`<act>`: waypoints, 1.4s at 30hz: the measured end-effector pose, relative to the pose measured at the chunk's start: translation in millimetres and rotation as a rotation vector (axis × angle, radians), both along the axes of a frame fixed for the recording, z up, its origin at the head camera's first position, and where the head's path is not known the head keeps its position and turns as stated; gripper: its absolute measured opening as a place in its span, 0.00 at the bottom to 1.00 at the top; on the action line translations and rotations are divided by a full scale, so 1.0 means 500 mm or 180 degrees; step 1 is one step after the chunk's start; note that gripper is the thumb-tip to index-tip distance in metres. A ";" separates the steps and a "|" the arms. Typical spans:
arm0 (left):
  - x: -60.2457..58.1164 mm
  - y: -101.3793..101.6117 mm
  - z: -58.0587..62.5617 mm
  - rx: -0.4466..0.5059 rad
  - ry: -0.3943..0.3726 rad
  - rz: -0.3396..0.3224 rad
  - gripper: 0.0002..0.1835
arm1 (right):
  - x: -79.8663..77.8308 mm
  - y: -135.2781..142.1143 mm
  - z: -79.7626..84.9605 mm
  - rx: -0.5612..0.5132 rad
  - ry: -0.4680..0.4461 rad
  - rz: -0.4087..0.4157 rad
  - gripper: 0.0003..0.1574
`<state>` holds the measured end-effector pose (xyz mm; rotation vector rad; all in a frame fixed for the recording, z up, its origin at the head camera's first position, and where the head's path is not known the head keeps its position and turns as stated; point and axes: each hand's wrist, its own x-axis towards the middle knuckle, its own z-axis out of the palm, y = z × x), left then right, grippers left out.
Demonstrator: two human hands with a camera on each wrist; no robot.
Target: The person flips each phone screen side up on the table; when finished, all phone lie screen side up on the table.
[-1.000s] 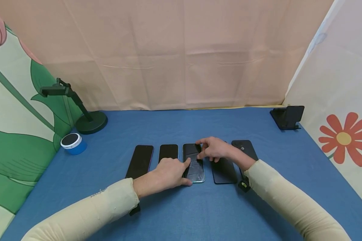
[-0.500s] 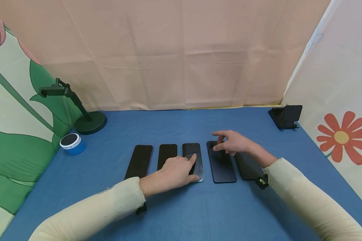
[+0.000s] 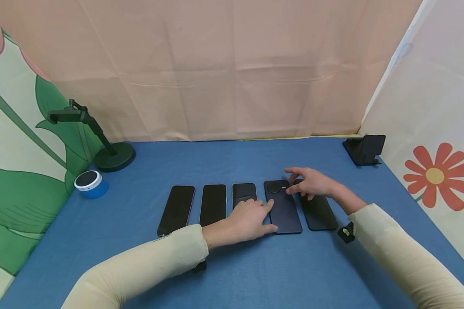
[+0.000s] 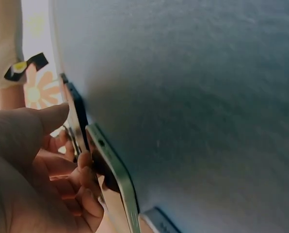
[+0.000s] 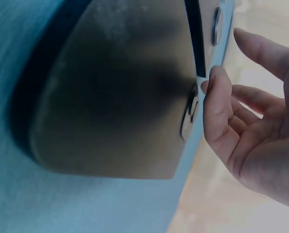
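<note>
Several phones lie in a row on the blue tabletop in the head view. The person's left hand (image 3: 247, 221) reaches over the third phone (image 3: 244, 191), covering its lower part. Its index fingertip and thumb touch the left side of the fourth phone (image 3: 286, 214), a dark one lying back up with a round camera. The right hand (image 3: 313, 182) is over the top of the fifth phone (image 3: 320, 214), a black one also back up. Its thumb tip is at the fourth phone's upper right edge, with the index finger stretched out above. Neither hand grips anything.
Two phones with dark screens, one purple-edged (image 3: 176, 210) and one beside it (image 3: 213, 204), lie at the left. A black-stemmed stand (image 3: 114, 156) and a blue-and-white round device (image 3: 91, 184) stand at the back left. A black folding stand (image 3: 365, 150) sits back right.
Both hands have moved right: the left from the third phone to the fourth, the right from the third phone's upper right edge to the fourth's. The phones stay roughly in place.
</note>
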<state>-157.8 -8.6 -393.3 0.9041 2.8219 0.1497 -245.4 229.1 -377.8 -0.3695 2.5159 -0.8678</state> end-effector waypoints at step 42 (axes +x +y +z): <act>-0.001 0.023 -0.015 -0.0292 0.0263 0.0032 0.47 | -0.057 0.023 -0.031 -0.0926 -0.0874 -0.0040 0.40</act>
